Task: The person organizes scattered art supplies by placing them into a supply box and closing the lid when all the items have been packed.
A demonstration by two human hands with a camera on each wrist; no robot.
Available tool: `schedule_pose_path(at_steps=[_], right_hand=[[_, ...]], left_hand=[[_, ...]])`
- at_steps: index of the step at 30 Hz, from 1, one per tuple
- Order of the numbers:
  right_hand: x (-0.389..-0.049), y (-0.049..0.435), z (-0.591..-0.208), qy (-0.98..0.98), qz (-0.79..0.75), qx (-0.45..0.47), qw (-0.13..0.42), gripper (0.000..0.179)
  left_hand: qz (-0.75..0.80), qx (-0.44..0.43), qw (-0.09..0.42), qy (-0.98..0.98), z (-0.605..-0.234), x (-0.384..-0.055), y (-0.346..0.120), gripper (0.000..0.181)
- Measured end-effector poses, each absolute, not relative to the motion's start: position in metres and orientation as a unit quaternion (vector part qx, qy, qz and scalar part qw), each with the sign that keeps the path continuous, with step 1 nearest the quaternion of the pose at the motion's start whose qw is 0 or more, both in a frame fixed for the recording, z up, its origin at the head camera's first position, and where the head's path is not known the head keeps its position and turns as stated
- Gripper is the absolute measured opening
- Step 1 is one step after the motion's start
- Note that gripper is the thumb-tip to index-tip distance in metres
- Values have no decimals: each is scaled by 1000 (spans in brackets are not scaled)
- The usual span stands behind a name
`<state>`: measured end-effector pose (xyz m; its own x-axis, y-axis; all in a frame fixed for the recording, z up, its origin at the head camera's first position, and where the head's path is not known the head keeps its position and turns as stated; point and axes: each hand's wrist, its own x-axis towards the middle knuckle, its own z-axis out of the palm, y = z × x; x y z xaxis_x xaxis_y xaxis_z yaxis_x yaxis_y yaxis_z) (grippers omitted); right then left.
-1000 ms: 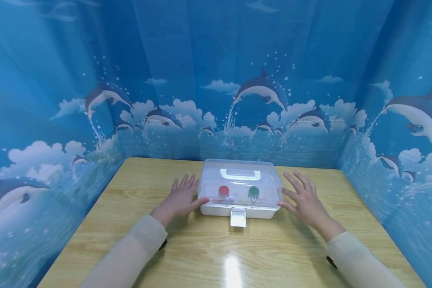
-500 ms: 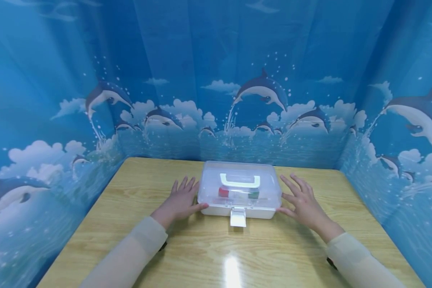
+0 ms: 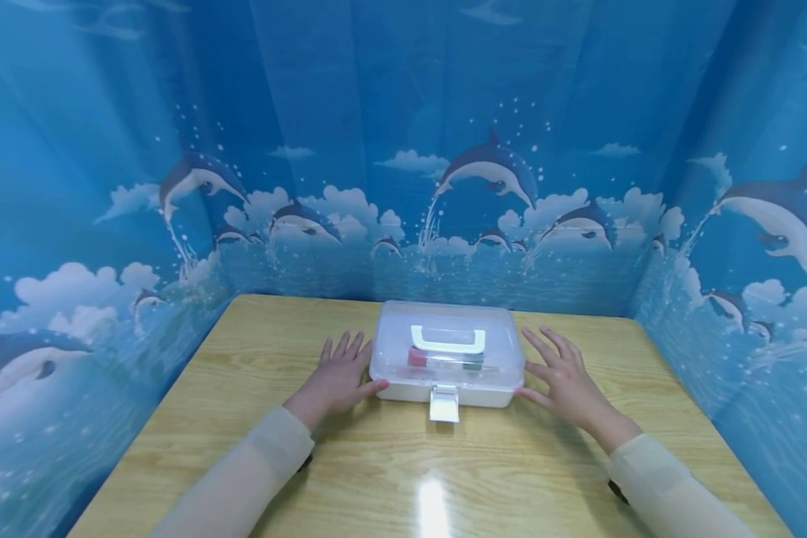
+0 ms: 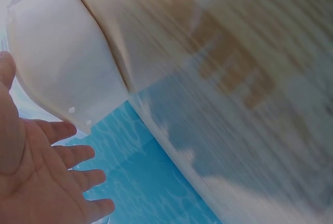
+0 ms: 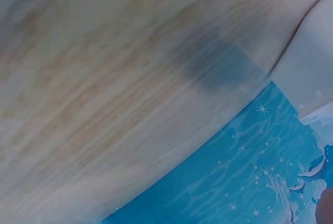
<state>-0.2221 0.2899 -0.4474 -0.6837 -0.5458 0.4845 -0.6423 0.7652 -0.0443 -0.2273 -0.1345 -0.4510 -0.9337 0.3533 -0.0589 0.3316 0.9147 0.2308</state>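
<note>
A white plastic storage box (image 3: 410,393) with a see-through lid (image 3: 393,344) stands near the table's back edge. The lid lies down over the base, its white handle (image 3: 447,346) on top. At the front, a white latch (image 3: 444,406) sticks out away from the box. Through the lid I see a red item (image 3: 418,357) and a dark green one, their kind unclear. My left hand (image 3: 339,377) is at the box's left side, fingers spread, thumb at the lid's front corner. My right hand (image 3: 568,385) is at the right side, thumb and fingertips against the lid's edge.
The wood-grain table (image 3: 350,478) reaches out around the box, with a bright light reflection in front. Blue dolphin-print curtains (image 3: 403,149) close off the back and both sides. In the right wrist view only a fingertip (image 5: 325,208) of the hand shows.
The lid has come down a little onto the base, and the handle looks lower. Both hands moved slightly down with it, the right one also inward. The last half second shows hardly any movement.
</note>
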Motion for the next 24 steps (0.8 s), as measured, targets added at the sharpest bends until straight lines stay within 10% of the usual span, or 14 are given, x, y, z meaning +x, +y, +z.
schedule_pose_path(at_steps=[24], right_hand=[[-227, 289, -445, -937, 112, 282, 174, 51]], left_hand=[[116, 177, 43, 976, -440, -234, -138, 105]])
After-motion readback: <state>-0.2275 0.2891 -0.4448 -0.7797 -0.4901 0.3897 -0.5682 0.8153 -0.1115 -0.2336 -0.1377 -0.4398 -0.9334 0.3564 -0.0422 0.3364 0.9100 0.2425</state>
